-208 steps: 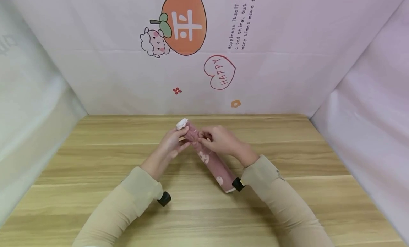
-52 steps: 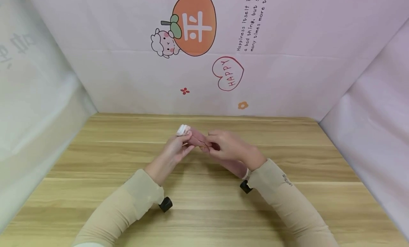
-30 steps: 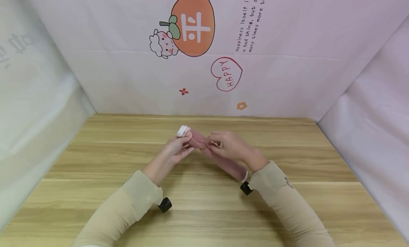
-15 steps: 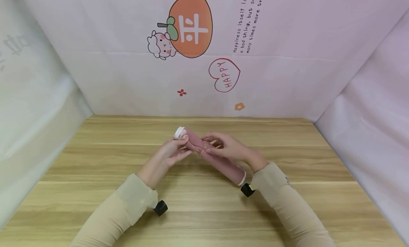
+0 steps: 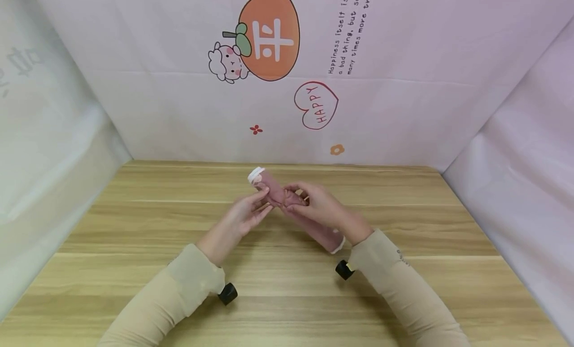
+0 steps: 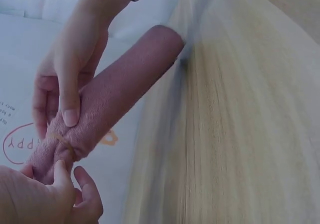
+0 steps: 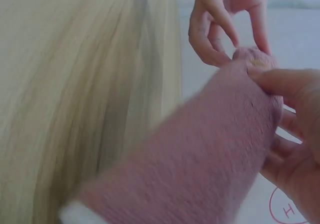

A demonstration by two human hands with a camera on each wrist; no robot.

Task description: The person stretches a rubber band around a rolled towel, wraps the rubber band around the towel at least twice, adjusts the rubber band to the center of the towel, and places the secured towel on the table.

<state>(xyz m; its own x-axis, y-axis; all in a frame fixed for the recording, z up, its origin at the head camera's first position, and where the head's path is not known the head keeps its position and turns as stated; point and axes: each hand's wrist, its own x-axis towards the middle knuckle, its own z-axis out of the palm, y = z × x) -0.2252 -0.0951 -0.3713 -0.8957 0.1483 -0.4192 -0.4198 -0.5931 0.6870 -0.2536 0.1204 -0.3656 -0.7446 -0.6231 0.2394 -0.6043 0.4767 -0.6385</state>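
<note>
A rolled pink towel [image 5: 314, 232] with white ends slants between my hands above the table, its far end up and to the left. A thin yellowish band [image 6: 64, 142] sits round it, and the cloth is pinched in there, as the left wrist view shows. My left hand [image 5: 238, 215] holds the far part of the roll between thumb and fingers. Close to the band, my right hand [image 5: 325, 207] grips the roll, its thumb [image 7: 280, 80] lying beside the band in the right wrist view. The cloth under the fingers is hidden.
The wooden table [image 5: 282, 307] spreads beneath both arms. Behind it stands a white printed cloth [image 5: 179, 122], and white cloth walls close in the left [image 5: 49, 137] and right [image 5: 524, 152] sides. A black wrist camera hangs under each sleeve cuff.
Since the earliest frame the towel has turned, so the white patches along its near half have given way to mostly plain pink. In the last half second its far end has risen slightly.
</note>
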